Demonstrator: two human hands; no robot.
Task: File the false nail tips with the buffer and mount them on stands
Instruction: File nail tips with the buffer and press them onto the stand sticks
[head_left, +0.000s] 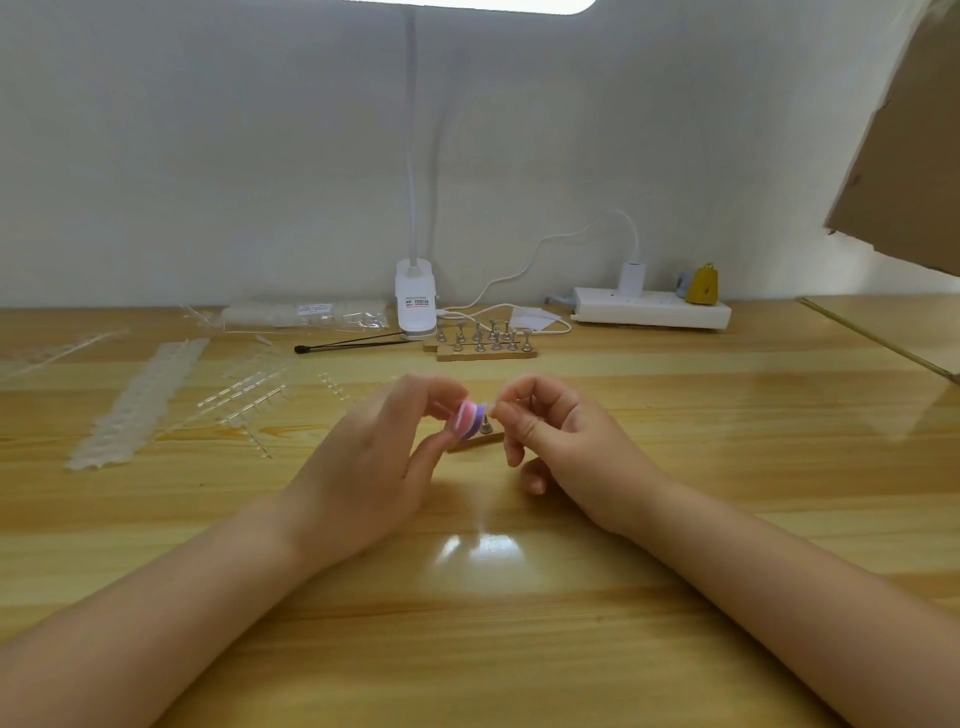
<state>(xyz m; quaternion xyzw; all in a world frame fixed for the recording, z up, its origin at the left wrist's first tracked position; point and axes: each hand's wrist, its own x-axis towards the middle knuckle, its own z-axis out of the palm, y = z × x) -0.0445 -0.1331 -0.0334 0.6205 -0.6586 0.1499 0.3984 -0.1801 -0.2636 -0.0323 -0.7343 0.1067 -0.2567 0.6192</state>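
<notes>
Left hand (374, 462): thumb and fingertips curl round the pink and purple buffer (467, 420), gripping it.
Right hand (561, 436): thumb and forefinger pinched narrow on something tiny; the nail tip itself is too small to make out.
Buffer: touching the right fingertips (501, 410), just above a small stand (485, 428) on a wooden strip.
Other stands (480, 338): well beyond the fingers, near the lamp clamp (414, 301).
Clear tip strips (249, 400): left of the left fingers, on the table (675, 415).

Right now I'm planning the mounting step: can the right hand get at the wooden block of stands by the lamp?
Probably yes: open table lies between the right hand and the wooden block of stands, though its fingers seem to pinch something small.
</notes>
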